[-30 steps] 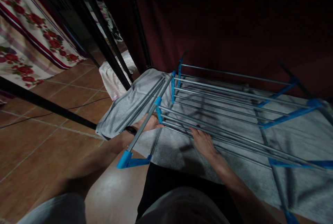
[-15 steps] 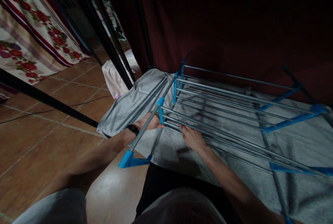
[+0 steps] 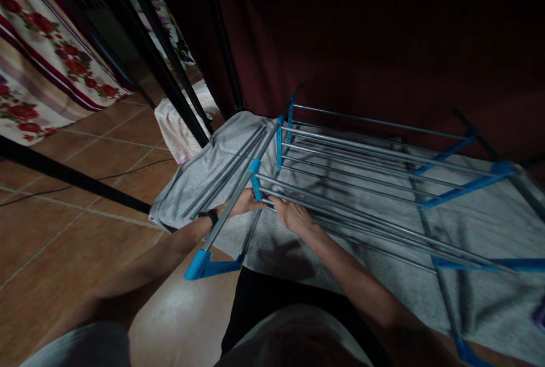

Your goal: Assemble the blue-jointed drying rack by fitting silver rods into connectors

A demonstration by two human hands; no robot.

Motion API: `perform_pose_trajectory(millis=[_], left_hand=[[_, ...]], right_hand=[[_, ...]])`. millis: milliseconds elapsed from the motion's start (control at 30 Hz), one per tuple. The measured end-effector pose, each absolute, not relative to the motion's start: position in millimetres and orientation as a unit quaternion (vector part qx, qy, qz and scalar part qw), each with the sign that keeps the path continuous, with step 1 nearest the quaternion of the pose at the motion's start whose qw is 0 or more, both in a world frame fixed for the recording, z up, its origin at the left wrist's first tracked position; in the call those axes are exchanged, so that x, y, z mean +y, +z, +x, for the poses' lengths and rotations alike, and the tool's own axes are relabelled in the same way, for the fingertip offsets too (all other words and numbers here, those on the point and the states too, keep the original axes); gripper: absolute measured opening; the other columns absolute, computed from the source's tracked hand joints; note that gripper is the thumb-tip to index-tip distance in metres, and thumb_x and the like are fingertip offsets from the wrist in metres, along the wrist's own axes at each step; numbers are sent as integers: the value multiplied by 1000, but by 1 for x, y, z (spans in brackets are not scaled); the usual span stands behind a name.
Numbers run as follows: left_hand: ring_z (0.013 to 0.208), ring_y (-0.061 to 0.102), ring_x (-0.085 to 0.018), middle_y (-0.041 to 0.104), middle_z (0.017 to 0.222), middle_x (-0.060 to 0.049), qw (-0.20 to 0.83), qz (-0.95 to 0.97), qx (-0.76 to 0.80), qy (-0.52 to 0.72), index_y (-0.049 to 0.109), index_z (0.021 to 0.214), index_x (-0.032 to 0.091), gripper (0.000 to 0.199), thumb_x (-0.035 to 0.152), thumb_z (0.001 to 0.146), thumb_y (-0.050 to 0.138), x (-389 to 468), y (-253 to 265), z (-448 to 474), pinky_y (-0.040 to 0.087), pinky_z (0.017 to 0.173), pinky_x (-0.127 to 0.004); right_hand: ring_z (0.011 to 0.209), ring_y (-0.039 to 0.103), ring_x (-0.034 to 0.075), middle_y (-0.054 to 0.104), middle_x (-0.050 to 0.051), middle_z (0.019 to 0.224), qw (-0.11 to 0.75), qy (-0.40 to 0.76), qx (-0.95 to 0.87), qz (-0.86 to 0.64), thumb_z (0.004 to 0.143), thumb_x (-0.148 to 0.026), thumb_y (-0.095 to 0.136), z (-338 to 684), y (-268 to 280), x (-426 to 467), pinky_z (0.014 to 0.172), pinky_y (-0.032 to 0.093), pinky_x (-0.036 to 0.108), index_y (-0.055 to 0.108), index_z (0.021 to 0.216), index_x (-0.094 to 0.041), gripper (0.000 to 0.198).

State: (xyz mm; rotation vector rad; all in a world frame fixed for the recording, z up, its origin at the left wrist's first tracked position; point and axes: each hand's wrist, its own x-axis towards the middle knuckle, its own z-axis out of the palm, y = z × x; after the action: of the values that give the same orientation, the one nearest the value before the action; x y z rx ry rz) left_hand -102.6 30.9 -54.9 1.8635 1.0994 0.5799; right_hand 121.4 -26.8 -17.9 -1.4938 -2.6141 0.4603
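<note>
A drying rack frame of grey metal rods [image 3: 353, 154] and blue plastic joints lies in front of me. My left hand [image 3: 243, 202], with a dark band on its wrist, reaches under the slanted side tube [image 3: 227, 213]. Its fingers close around the lower end of a blue slotted bracket [image 3: 256, 183]. Close beside it, my right hand [image 3: 293, 216] pinches a thin rod near where it meets that bracket. My fingers partly hide the rod's end. A blue corner joint [image 3: 198, 265] sits at the near end of the side tube, by my leg.
Several loose grey tubes [image 3: 227, 171] lie on the grey blanket [image 3: 238, 128] to the left. Black metal poles [image 3: 170, 77] and a long black bar [image 3: 76, 174] stand around the left side. A dark cable [image 3: 106, 176] crosses the tiled floor [image 3: 55, 230]. Dark red fabric [image 3: 340, 60] hangs behind.
My right hand has slid left along the rod, up close to my left hand. The left hand stays at the bracket. The whole view has shifted slightly.
</note>
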Motion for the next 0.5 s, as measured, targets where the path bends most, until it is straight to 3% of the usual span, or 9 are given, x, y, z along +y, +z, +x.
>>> perform_pose_trajectory(millis=[167,333,500], left_hand=[[96,65,-25,75,96,-5,537,688,416,254,70,93,19,33,41,72,81,31,-62,-99,52,95,-38],[95,64,-24,74,96,-6,582,650,412,262,66,91,18,34,42,72,81,25,-61,-97,51,98,-40],[91,65,-23,75,97,-6,483,731,420,238,66,93,16,19,32,84,65,21,-56,-95,54,93,-40]], right_hand=[[126,58,24,51,6,151,60,170,-857,-483,99,-16,28,122,-21,-28,108,44,39,35,156,-30,59],[124,60,24,52,6,150,51,182,-848,-495,99,-17,27,121,-23,-28,106,47,40,35,156,-31,59],[129,57,23,50,5,152,61,188,-848,-492,99,-17,28,121,-21,-28,108,46,39,35,156,-32,59]])
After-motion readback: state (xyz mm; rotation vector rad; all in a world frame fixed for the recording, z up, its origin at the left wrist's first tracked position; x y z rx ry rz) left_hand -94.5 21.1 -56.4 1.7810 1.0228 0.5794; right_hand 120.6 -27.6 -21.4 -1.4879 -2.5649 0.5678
